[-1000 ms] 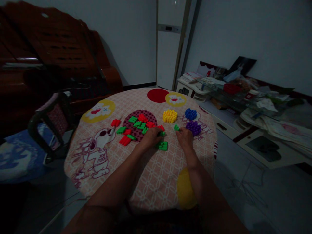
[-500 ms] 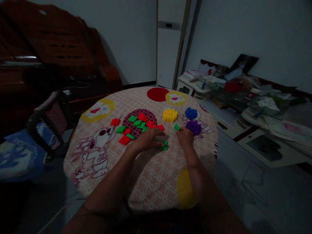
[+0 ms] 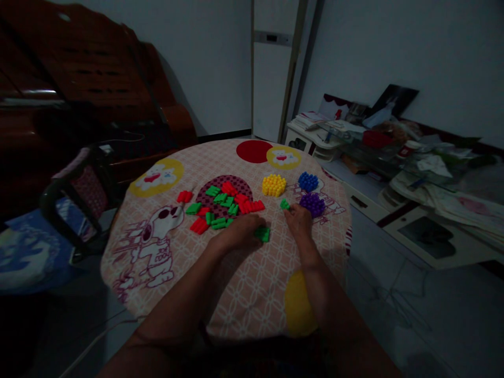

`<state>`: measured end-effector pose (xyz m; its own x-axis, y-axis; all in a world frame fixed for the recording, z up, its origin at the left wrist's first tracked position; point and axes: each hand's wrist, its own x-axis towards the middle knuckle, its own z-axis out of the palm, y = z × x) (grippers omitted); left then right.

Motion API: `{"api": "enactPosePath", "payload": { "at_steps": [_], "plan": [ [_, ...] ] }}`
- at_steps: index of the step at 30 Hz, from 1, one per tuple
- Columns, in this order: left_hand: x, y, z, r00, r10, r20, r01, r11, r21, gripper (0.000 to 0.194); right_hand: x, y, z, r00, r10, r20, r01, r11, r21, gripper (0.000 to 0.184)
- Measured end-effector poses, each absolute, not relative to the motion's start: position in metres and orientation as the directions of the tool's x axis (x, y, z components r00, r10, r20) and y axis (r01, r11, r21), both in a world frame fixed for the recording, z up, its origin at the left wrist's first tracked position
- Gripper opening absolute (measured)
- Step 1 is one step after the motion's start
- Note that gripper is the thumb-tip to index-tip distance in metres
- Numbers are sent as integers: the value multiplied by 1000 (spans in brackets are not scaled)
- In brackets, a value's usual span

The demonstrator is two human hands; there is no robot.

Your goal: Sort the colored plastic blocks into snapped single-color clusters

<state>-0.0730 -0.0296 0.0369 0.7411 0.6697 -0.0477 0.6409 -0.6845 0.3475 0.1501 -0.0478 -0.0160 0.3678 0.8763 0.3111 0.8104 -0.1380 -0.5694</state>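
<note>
My left hand is low over the patterned tablecloth, its fingers curled at the left edge of a green plastic block group. Its fingertips are partly hidden, but they appear to grip that group. My right hand has its fingers closed at a small green plastic cluster, which pokes out beyond the fingertips. Left of my hands lie scattered green pieces and red pieces. Beyond my right hand are a purple knobbed cluster, a blue one and a yellow one.
The round table has a printed tablecloth. A chair with a dark frame stands at its left, and a wooden sofa is behind. On the right runs a low cabinet loaded with papers and bags.
My left hand has shifted slightly left and down, uncovering more of the green group and the red pieces behind. More green pieces show beside my left wrist. The right hand has barely moved.
</note>
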Motion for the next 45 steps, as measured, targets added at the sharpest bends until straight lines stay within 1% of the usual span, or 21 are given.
{"api": "enactPosePath", "payload": {
  "at_steps": [2, 3, 6, 9, 11, 13, 15, 19, 24, 27, 31, 35, 37, 39, 40, 42, 45],
  "plan": [
    [-63, -31, 34, 730, 680, -63, 655, -671, 347, 46, 150, -48, -15, 375, 875, 307, 810, -148, -568, 15],
    [-59, -30, 33, 719, 693, -48, 662, -661, 353, 44, 149, -49, -14, 378, 874, 306, 811, -154, -564, 15],
    [-50, -20, 34, 686, 725, 50, 659, -650, 380, 40, 149, -49, -14, 366, 880, 304, 818, -148, -555, 14],
    [-34, -6, 33, 630, 768, 116, 696, -624, 355, 31, 150, -48, -14, 349, 887, 302, 816, -129, -564, 15],
    [-19, 1, 30, 599, 794, 104, 731, -595, 336, 25, 151, -48, -14, 343, 891, 298, 806, -116, -580, 16],
    [-5, 7, 26, 585, 806, 87, 745, -577, 334, 23, 152, -48, -13, 336, 892, 302, 799, -100, -593, 18],
    [6, 11, 22, 569, 816, 102, 742, -563, 364, 25, 152, -48, -13, 330, 890, 315, 802, -88, -590, 21],
    [17, 12, 13, 531, 828, 182, 688, -547, 477, 33, 153, -48, -14, 318, 886, 337, 820, -78, -568, 26],
    [19, 9, 10, 476, 849, 231, 642, -515, 569, 29, 152, -50, -16, 313, 881, 355, 819, -61, -571, 27],
    [20, 10, 10, 459, 859, 229, 644, -499, 580, 30, 152, -51, -16, 300, 878, 373, 820, -38, -571, 25],
    [21, 12, 6, 481, 853, 203, 643, -501, 579, 30, 152, -51, -15, 282, 873, 398, 814, 1, -580, 27],
    [7, 19, 10, 487, 824, 291, 607, -558, 566, 49, 153, -52, -17, 314, 846, 431, 795, 14, -607, 37],
    [-12, 27, 19, 443, 839, 316, 638, -543, 547, 52, 153, -51, -18, 331, 836, 438, 786, 13, -618, 39],
    [-40, 36, 30, 335, 891, 307, 735, -451, 506, 45, 153, -50, -19, 336, 835, 435, 780, 12, -626, 38],
    [-55, 41, 35, 254, 922, 294, 805, -370, 464, 42, 153, -50, -20, 337, 837, 431, 778, 11, -629, 38],
    [-85, 48, 42, 65, 973, 220, 912, -148, 383, 37, 153, -50, -20, 341, 841, 421, 775, 2, -632, 37],
    [-118, 54, 44, -37, 994, 105, 942, 0, 334, 32, 152, -50, -19, 347, 837, 423, 779, -6, -627, 36]
  ]
}}
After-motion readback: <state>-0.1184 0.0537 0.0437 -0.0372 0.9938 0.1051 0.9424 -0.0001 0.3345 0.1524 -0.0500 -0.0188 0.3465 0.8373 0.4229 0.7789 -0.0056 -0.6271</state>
